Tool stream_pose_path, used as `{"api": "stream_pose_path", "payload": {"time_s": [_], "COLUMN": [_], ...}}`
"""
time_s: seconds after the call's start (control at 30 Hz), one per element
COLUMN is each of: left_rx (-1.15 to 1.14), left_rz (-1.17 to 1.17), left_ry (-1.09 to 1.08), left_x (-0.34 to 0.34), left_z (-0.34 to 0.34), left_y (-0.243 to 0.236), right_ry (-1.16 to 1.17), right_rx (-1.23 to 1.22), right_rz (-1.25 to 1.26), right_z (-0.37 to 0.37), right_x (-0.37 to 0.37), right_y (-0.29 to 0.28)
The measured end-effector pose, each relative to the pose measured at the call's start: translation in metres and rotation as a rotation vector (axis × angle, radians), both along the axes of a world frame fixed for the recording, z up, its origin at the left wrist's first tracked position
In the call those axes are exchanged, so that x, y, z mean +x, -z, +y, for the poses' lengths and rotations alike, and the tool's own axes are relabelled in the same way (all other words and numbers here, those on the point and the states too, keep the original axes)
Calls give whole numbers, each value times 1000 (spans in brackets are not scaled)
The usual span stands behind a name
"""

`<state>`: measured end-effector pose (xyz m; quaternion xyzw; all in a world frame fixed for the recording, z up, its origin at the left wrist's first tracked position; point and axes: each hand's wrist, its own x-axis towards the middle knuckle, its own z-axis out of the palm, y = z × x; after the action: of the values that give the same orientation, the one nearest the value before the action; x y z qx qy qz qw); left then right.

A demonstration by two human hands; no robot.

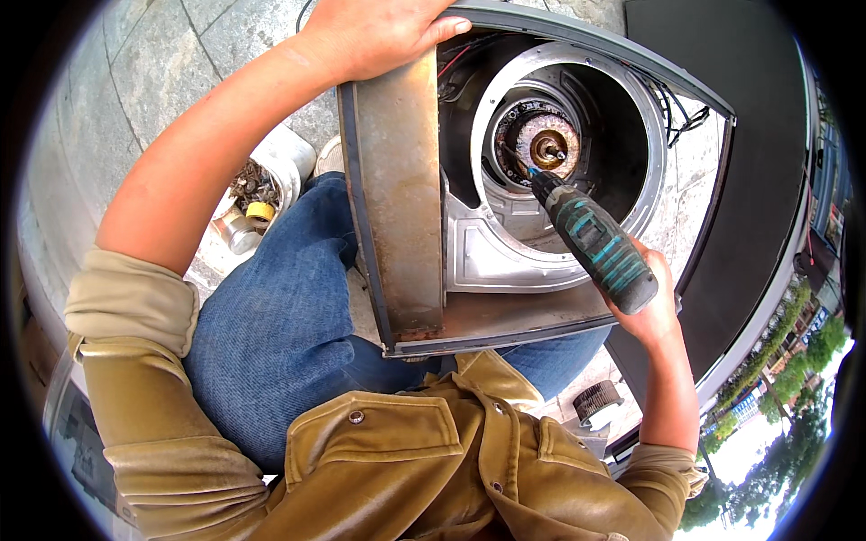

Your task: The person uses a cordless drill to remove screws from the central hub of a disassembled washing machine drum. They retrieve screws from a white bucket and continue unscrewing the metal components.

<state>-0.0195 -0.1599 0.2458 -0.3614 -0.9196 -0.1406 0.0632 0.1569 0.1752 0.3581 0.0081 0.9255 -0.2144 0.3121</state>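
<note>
A range hood's open metal housing [397,207] stands tilted between my knees. Inside it, a silver fan casing [469,243] surrounds a greasy, brown-stained motor [548,149] with a shaft at its centre. My right hand [654,293] is wrapped round a black and teal cordless drill [595,239]. The drill's tip points at the lower left edge of the motor; whether it touches a screw there is too small to tell. At the housing's upper left edge, my left hand [374,36] grips the frame, thumb stretched along the rim and the other fingers partly out of view.
Left of my leg, a white bucket [289,158] holds small dark metal pieces and a jar with a yellow lid [261,211]. Black wires [681,117] hang at the housing's right side. A large dark panel [749,207] stands beyond. Below right lies a ribbed round part [597,401].
</note>
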Motion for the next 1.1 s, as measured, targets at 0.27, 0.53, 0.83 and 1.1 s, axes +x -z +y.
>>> {"api": "stream_pose_path", "payload": {"time_s": [0.27,0.53,0.83,1.1], "left_rx": [17,-22,20,88], "left_rz": [-3,19,15,41], "left_ry": [22,42,52,67], "left_x": [0,-1,-1,-2], "left_z": [1,0,0,0], "left_y": [0,-3,-6,-6], "right_ry": [-161,-280,-262,-237], "right_rx": [138,202,162,147], "right_rz": [-50,-57,-95,-106], "right_z": [-3,-9,0,-6], "right_x": [-34,-56,-65,-61], "right_y": [-4,-8,-6,-9]}}
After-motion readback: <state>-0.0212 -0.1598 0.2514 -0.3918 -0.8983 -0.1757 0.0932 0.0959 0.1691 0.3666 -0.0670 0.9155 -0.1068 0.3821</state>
